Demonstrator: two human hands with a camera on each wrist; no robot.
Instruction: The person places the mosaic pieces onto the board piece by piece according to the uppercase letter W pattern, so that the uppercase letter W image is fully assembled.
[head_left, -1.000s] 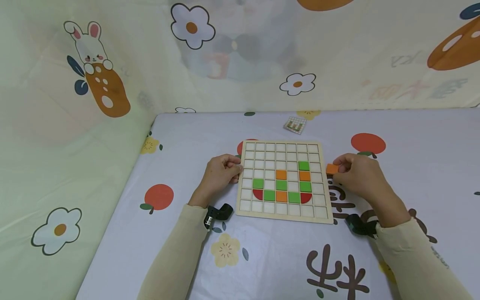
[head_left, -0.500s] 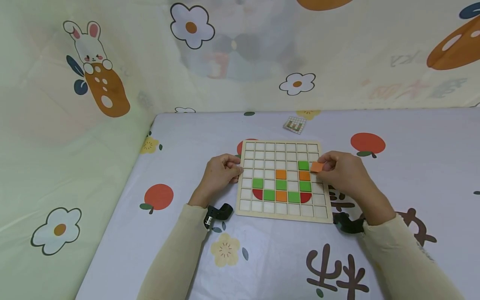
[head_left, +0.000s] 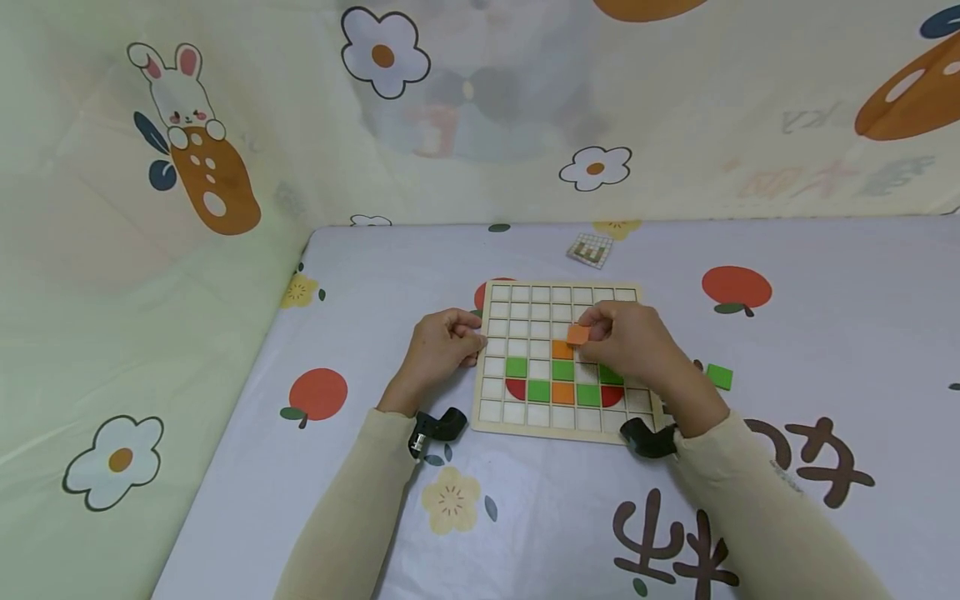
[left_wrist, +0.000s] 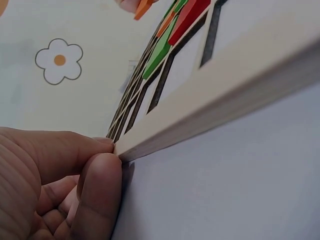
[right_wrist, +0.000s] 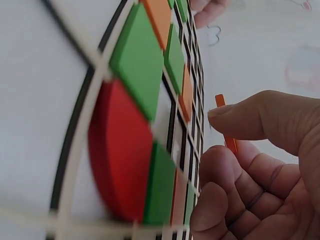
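A pale wooden grid board (head_left: 491, 410) lies on the table, with green, orange and red tiles in several cells. Its left edge is held by my left hand (head_left: 441, 354); in the left wrist view the thumb and a finger (left_wrist: 100, 187) meet at that edge. Over the board, my right hand (head_left: 633, 346) pinches an orange square tile (head_left: 577, 334) between thumb and finger. That tile appears just above an orange tile (head_left: 562, 350) set in the grid. The right wrist view has the pinched tile raised off the board. My right hand hides part of the upper right cells.
A loose green tile (head_left: 719, 377) lies on the table right of the board, near my right wrist. Behind the board is a small pattern card (head_left: 590, 249). A printed cloth covers the table, and curtains stand behind and at the left.
My right hand has carried the orange tile leftward from beside the board to over its middle columns. The loose green tile has come into view. My left hand stays at the board's edge.
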